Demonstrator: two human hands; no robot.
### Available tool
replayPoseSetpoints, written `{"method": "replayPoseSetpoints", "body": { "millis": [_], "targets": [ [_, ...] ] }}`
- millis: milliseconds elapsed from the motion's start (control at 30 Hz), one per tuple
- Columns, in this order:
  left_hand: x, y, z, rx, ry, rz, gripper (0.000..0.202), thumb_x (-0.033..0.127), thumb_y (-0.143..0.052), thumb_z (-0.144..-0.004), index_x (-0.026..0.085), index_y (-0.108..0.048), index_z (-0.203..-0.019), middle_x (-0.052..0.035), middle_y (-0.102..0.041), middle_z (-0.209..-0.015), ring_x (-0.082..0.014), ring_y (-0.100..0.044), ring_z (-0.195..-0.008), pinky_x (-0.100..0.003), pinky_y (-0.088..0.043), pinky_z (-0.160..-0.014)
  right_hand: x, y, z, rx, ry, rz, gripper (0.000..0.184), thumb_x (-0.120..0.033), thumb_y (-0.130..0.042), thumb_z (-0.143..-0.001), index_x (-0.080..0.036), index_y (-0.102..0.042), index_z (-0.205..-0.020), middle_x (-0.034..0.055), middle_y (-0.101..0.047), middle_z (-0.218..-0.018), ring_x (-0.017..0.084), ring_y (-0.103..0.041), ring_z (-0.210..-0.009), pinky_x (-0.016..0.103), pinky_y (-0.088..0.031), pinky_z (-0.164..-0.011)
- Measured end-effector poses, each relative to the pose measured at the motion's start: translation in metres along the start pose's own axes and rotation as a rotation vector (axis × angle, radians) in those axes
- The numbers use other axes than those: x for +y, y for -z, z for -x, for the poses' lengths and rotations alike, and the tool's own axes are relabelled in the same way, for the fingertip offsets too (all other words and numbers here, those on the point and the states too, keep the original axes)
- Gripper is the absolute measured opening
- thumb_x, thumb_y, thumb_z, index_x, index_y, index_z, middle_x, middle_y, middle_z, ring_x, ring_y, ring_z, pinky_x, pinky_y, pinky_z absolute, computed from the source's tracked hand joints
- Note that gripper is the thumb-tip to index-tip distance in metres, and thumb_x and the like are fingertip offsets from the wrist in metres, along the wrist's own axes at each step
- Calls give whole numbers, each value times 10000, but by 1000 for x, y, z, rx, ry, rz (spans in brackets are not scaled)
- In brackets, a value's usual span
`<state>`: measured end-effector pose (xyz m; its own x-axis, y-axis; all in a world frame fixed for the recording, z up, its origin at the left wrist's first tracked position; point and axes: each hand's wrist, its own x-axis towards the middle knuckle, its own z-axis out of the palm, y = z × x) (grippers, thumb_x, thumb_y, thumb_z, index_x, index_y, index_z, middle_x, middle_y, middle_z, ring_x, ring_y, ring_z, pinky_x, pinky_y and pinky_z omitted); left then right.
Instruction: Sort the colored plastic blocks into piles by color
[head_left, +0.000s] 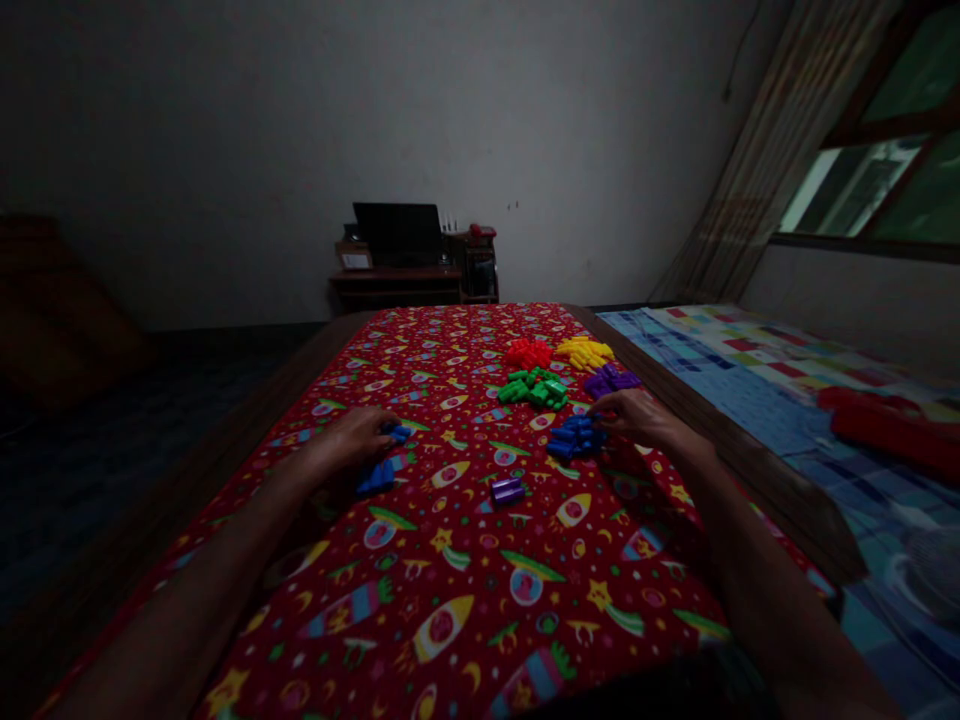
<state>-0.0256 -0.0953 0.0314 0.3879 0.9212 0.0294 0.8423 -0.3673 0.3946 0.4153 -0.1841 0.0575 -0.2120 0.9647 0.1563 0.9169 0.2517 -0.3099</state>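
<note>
My left hand [360, 432] is on the left part of the red cloth, its fingers pinched on a small blue toy block [400, 434]. Just nearer to me lie more joined blue blocks [376, 478]. On the right, my right hand [634, 413] reaches in with curled fingertips at the edge of a pile of blue blocks [576, 438]; it seems to grip one of them, though the fingers partly hide it. Between the hands and closer to me sits a purple block piece [508, 491], touched by neither hand.
Beyond the blue pile are heaps of green blocks [534, 388], red blocks [529, 353], yellow blocks [585, 352] and purple blocks [611, 380]. A patterned red cloth [450, 560] covers the table. To the right is a bed [750, 400]; a monitor [399, 233] stands at the far wall.
</note>
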Motion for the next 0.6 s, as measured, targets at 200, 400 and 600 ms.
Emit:
{"method": "replayPoseSetpoints", "body": {
  "millis": [200,400,600],
  "targets": [
    [12,3,-4,36,31,-41,227,413,-638,-654,221,-673,-771,-94,-707,-801,-294,-651,-760,-369,-486,-669,-4,3,1,75,38,-45,245,-191,-675,-776,-173,-767,-1003,85,-758,-925,197,-681,-780,263,-498,-700],
    [68,-8,2,179,-105,262,470,565,-644,-653,210,-696,-957,-85,-728,-1012,-270,-669,-874,-377,-529,-796,-46,-16,3,332,263,-274,257,-269,-549,-909,-172,-728,-1067,90,-755,-980,194,-699,-822,285,-533,-736],
    [139,-47,27,-122,-287,444,416,505,-596,-780,204,-708,-1046,-39,-749,-1006,-217,-679,-880,-298,-529,-777,-85,-58,10,235,687,-149,345,-144,-557,-899,-217,-624,-1229,95,-706,-1119,187,-656,-993,313,-532,-830]
  ]
}}
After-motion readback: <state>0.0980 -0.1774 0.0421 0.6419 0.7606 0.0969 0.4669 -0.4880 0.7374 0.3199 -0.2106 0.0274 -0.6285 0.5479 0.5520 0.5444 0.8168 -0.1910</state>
